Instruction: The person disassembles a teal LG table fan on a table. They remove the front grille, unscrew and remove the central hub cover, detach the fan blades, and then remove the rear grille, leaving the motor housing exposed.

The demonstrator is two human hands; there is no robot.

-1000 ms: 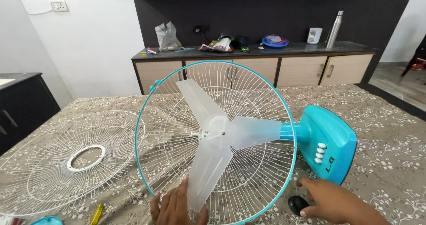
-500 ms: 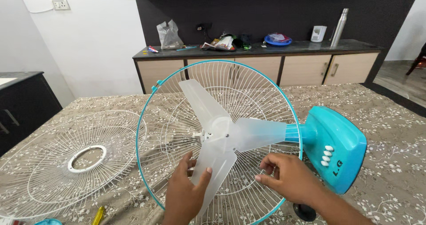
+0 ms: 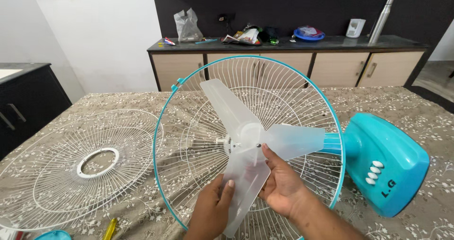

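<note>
Both hands grip the lower blade of the clear fan blade (image 3: pixel 246 140): left hand (image 3: pixel 213 209) pinching its edge, right hand (image 3: pixel 282 185) cupped behind. It sits inside the blue-rimmed guard (image 3: pixel 331 122) on the tabletop (image 3: pixel 425 112); a loose white guard (image 3: pixel 52 174) lies left.

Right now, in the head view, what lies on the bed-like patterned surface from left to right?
Detached white wire grille → left hand → translucent fan blade inside the turquoise-rimmed rear grille → right hand → turquoise fan base.
</note>
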